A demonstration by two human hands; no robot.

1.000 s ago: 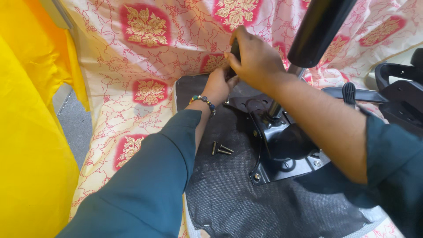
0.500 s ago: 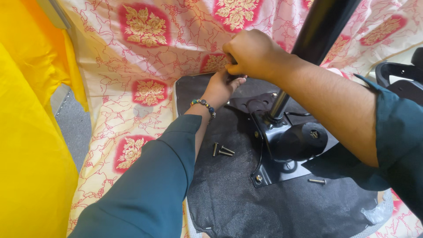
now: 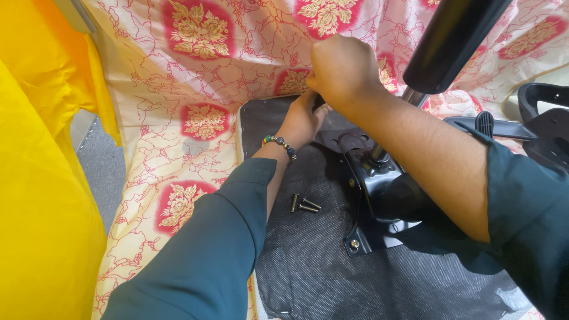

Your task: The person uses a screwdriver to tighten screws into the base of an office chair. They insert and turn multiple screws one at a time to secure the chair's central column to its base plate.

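Nearest the camera, two teal sleeves come in from the bottom edge, the left one (image 3: 207, 249) running up the middle and the right one (image 3: 527, 219) along the right side. Both reach over an upturned chair seat (image 3: 308, 272), whose underside is covered in black mesh fabric and lies on a cream cloth (image 3: 178, 89) printed with red and gold flower patches. A little farther in, three loose bolts (image 3: 302, 204) lie on the black fabric just right of the left forearm. To their right a black metal plate (image 3: 370, 231) is fixed to the seat, with a bolt head (image 3: 354, 243) showing at its near corner, and a black gas cylinder (image 3: 450, 41) rises from it toward the top right. At the right edge a black lever (image 3: 486, 125) and part of an armrest (image 3: 542, 104) show. Farther on, the left hand (image 3: 301, 120), with a bead bracelet (image 3: 280, 144) at the wrist, rests at the far edge of the seat, its grip closed on something small that I cannot make out. Just beyond and touching it, the right hand (image 3: 341, 70) is a fist, its grip together around something hidden. Yellow cloth (image 3: 41, 195) fills the left side, with grey floor (image 3: 101, 166) beside it.
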